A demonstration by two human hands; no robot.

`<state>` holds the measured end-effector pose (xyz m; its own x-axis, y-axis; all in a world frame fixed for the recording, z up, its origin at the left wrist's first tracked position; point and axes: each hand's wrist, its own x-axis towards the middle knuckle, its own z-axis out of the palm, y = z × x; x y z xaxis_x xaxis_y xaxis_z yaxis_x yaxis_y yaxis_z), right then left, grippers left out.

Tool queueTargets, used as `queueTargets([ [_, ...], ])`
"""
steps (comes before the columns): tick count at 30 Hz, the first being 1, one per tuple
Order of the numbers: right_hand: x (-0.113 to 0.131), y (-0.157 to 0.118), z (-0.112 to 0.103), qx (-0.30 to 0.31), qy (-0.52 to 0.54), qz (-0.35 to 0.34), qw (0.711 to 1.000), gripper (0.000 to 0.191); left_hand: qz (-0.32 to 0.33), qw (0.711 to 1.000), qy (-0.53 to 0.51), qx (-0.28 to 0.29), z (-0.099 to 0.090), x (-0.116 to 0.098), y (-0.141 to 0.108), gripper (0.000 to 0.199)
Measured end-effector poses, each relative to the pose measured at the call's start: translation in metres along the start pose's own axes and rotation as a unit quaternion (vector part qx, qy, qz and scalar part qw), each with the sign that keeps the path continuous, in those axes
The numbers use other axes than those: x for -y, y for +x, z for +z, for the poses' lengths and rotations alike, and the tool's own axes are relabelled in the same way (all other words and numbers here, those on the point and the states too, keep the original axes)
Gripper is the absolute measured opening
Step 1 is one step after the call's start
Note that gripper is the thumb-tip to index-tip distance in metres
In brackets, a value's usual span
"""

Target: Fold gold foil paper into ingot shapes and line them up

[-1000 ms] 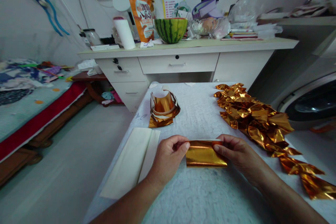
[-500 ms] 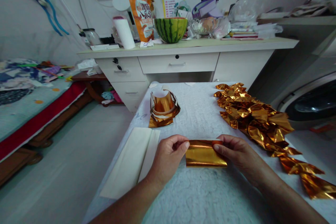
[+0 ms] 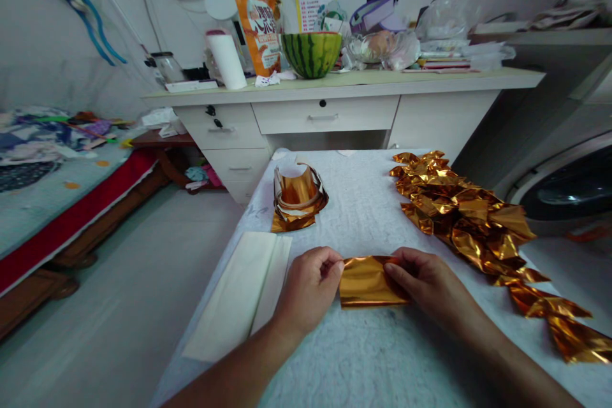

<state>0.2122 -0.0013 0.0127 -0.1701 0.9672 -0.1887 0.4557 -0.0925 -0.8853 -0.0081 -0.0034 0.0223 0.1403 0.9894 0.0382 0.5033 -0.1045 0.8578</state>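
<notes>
A gold foil sheet (image 3: 370, 284) is stretched between both hands, just above the cloth-covered table (image 3: 358, 204). My left hand (image 3: 313, 287) pinches its upper left corner between thumb and fingers. At the upper right corner, my right hand (image 3: 425, 280) grips the foil with the thumb in front. White paper strips (image 3: 239, 293) lie left of my left hand. Beyond them stands a loose coil of gold foil strips (image 3: 299, 194). Twisted gold foil pieces (image 3: 468, 217) are heaped along the table's right side.
Behind the table is a white desk (image 3: 329, 90) with a watermelon-patterned bowl (image 3: 312, 54), an orange snack bag (image 3: 261, 32) and a white roll (image 3: 226, 60). A bed (image 3: 62, 185) stands at the left, a front-loading washer (image 3: 568, 172) at the right.
The white strip along the foil's upper edge no longer shows. My right thumb has shifted slightly left over the foil, which now looks a little creased.
</notes>
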Motion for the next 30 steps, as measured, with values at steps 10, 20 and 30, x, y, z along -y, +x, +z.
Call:
queueTargets([
  [10, -0.004, 0.003, 0.012, -0.115, -0.212, -0.052, 0.969, 0.024, 0.065, 0.965, 0.255, 0.008, 0.007, 0.003, 0.004, 0.013],
  [20, -0.004, 0.005, 0.015, -0.106, -0.302, -0.055, 0.946, 0.011, 0.056, 0.964, 0.259, -0.016, 0.01, 0.009, 0.005, 0.011],
  [30, 0.005, 0.008, 0.011, -0.055, -0.344, -0.192, 0.917, 0.02, 0.116, 0.967, 0.212, 0.074, 0.007, 0.011, 0.011, 0.027],
])
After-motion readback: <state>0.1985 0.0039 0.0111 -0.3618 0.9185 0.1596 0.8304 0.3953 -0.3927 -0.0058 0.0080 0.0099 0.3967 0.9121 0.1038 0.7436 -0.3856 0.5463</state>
